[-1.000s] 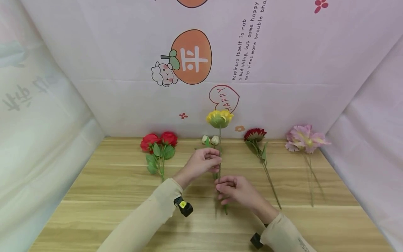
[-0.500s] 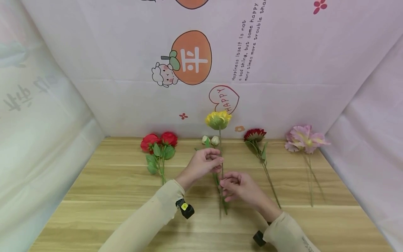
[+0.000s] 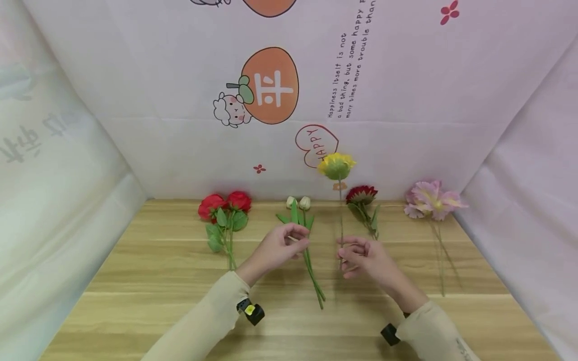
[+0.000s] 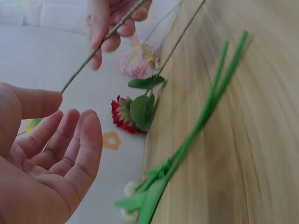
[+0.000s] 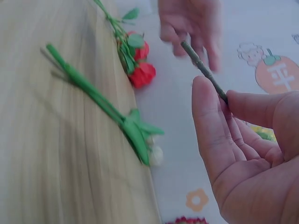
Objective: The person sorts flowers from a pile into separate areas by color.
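Observation:
A yellow artificial flower (image 3: 337, 166) stands upright above the table in the head view. My right hand (image 3: 370, 260) pinches its thin stem between thumb and fingers, low down; in the right wrist view the stem's end (image 5: 203, 67) sticks out past the thumb. My left hand (image 3: 277, 248) holds nothing, its fingers loosely bent, and overlaps the white tulips' stems in the head view. Those two tulips (image 3: 304, 203) lie on the table with green leaves. In the left wrist view the yellow flower's stem (image 4: 105, 39) passes behind the left thumb.
Red roses (image 3: 226, 204) lie at the left back of the wooden table (image 3: 171, 311). On the right are a dark red flower (image 3: 361, 194) and a pink-purple flower (image 3: 433, 199). A printed white cloth (image 3: 384, 150) rises behind the table's back edge.
My right hand has moved right with the yellow flower, away from my left hand. The left hand has come off the stem and shifted slightly left. More of the tulips shows.

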Demonstrator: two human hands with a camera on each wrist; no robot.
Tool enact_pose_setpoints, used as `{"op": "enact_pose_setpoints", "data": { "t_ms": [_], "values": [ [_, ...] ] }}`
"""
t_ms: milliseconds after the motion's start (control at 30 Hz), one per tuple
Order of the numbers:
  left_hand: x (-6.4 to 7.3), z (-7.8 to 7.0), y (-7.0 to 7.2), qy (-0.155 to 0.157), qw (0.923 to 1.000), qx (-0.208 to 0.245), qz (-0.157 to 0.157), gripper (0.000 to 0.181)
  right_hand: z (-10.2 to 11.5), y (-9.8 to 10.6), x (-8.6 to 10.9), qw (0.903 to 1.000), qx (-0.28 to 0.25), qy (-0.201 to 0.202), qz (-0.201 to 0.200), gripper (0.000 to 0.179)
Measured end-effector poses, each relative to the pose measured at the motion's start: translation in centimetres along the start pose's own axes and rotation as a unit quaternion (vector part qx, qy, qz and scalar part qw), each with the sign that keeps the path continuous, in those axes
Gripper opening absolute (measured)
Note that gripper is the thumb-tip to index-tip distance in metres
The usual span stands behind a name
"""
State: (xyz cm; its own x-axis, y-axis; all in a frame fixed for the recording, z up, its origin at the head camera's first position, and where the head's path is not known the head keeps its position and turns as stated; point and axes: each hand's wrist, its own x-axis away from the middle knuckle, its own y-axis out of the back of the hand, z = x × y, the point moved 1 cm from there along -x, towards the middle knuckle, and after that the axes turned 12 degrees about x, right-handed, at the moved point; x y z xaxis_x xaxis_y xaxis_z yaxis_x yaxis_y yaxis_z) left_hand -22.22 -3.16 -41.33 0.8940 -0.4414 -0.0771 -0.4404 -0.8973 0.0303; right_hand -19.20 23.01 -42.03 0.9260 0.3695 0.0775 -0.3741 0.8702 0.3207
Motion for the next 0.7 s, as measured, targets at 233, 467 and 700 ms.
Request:
{"op": "enact_pose_setpoints", "data": {
  "t_ms": [233,467,700],
  "values": [
    [3.1,0.5,2.4,-0.023,0.9942,-0.105,0.003,0.021,-1.2,2.9,1.1,0.9996,-0.001,-0.007,-0.026,0.05],
    [5.9,0.8,5.2,-0.038,0.9704,-0.237,0.029,0.018,-3.0,5.3,2.3,0.9983,0.012,-0.024,-0.051,0.053],
    [8.2,1.3,7.7,-0.076,0.9499,-0.303,0.006,0.013,-4.4,6.8,2.9,0.9951,0.02,-0.058,-0.077,0.058]
  ]
}}
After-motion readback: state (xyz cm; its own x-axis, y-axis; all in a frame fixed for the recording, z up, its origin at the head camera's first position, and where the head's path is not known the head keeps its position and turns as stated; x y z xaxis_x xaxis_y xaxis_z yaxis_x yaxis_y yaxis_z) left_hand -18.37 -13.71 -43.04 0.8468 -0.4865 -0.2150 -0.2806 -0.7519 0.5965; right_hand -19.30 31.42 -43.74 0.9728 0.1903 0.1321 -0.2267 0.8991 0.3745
